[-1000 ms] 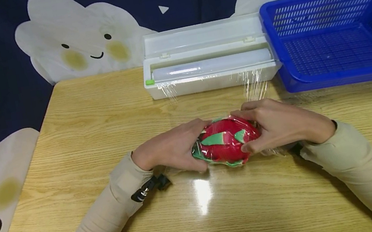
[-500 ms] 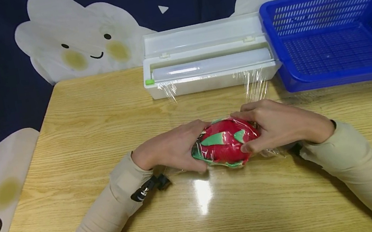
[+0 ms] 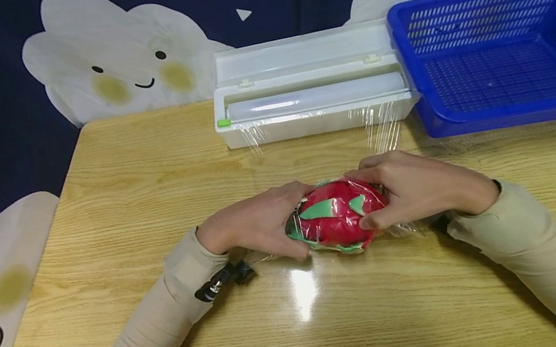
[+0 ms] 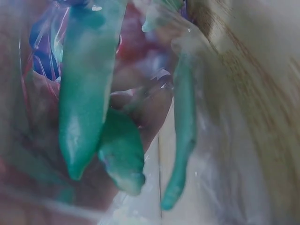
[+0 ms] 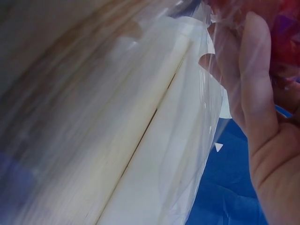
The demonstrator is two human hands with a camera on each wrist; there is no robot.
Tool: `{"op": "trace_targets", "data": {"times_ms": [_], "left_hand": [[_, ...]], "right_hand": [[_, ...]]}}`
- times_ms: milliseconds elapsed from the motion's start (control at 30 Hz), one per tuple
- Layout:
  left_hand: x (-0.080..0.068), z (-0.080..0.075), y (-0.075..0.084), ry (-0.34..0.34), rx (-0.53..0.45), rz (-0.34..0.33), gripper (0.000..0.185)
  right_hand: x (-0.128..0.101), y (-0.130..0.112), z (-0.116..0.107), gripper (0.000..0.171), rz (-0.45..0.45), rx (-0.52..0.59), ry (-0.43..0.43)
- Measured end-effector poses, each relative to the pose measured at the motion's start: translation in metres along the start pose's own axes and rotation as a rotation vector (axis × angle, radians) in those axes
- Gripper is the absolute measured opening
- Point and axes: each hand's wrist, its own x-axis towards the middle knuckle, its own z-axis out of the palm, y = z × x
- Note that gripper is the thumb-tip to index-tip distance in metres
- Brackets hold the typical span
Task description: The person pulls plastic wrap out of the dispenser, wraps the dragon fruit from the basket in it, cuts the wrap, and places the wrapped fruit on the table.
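Now gripping a red and green dragon fruit (image 3: 338, 216) from both ends, left hand (image 3: 259, 224) and right hand (image 3: 414, 188) curled round it through clear cling film (image 3: 383, 131). Resting mid-table (image 3: 148, 182), just in front of the white film dispenser (image 3: 311, 92); blue basket (image 3: 499, 53) beside that, rear right.

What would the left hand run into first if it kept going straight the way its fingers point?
The left hand points rightward, straight at the wrapped dragon fruit it already grips. Beyond the fruit lies the right hand on the far side. Nothing else sits between them, as far as the head view shows.
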Motion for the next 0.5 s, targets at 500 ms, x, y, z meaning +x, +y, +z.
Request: {"op": "trace_targets", "data": {"times_ms": [500], "left_hand": [[0.0001, 0.0009, -0.0014, -0.02, -0.043, 0.029, 0.093]], "right_hand": [[-0.0012, -0.0005, 0.0001, 0.065, -0.016, 0.011, -0.003]]}}
